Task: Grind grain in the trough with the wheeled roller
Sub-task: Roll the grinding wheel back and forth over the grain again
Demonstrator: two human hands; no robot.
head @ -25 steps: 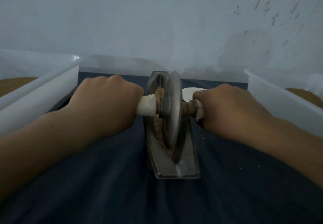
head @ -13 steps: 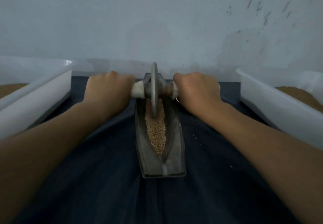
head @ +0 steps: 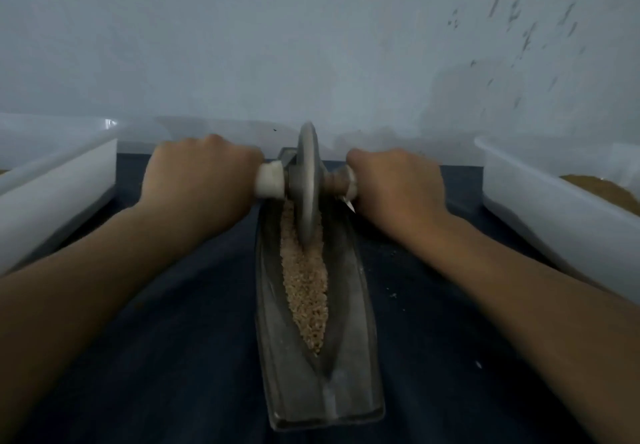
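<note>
Fingers of your left hand and right hand curled round roller handles. Wheel upright at far end of trough, on grain. White bins either side.

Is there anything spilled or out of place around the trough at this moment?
Yes, a little. A few pale specks lie on the dark cloth right of the trough, outside it; they look like spilled grain bits. The grain itself lies inside, where the roller stands.
</note>
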